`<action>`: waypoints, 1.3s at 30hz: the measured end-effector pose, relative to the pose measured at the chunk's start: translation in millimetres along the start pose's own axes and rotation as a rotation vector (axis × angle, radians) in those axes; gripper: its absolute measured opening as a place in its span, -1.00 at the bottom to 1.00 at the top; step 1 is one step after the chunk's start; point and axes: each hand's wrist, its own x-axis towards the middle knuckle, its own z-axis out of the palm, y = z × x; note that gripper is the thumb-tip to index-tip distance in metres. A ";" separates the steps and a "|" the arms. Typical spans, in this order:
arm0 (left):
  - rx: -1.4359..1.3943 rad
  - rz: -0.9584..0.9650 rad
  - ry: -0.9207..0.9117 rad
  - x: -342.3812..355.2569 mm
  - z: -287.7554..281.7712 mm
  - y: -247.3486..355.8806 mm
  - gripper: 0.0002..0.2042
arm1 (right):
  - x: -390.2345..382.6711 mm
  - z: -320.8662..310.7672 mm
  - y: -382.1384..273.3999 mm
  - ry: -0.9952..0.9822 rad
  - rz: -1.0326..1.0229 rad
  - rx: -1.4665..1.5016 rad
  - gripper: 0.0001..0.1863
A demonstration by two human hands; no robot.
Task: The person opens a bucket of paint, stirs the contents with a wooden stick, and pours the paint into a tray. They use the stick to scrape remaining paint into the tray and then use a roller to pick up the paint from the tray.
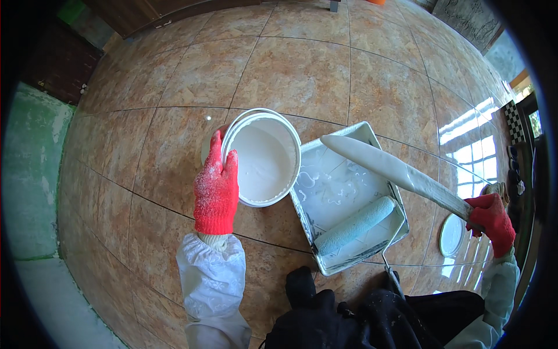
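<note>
My left hand [216,192], in a red knit glove dusted with white, is closed on the left rim of a white plastic bucket [297,152]. White paint [258,163] fills much of the inside that shows, and the bucket leans toward the paint tray [305,225] on its right. In my right hand [494,221], also red-gloved, is a long flat stirring stick [401,171] coated with white paint. Its broad end hangs over the tray, close to the bucket's right side. A pale blue paint roller [356,227] lies across the tray's near part, with thin white paint around it.
On the tiled floor [168,157] at the right lies a round white lid [451,235]. The roller's handle [392,273] reaches over the tray's near edge toward my legs. A green wall [38,174] stands at the left, and dark wooden furniture [131,17] at the back left.
</note>
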 end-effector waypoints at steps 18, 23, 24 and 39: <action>0.025 -0.012 0.010 -0.9 -2.8 0.9 -0.49 | 27.6 18.3 -57.2 -0.153 -0.076 -0.037 -0.65; 0.030 -0.049 -0.008 -0.1 -0.1 3.2 -0.48 | 60.8 52.3 -105.7 -0.275 -0.145 -0.113 -0.62; 0.011 -0.070 -0.020 -1.6 -3.0 5.0 -0.49 | 65.2 66.2 -121.1 -0.285 -0.186 -0.186 -0.61; 0.020 -0.094 -0.042 -1.3 -2.5 15.7 -0.52 | 95.7 197.8 -133.0 0.698 -1.102 -1.543 -0.31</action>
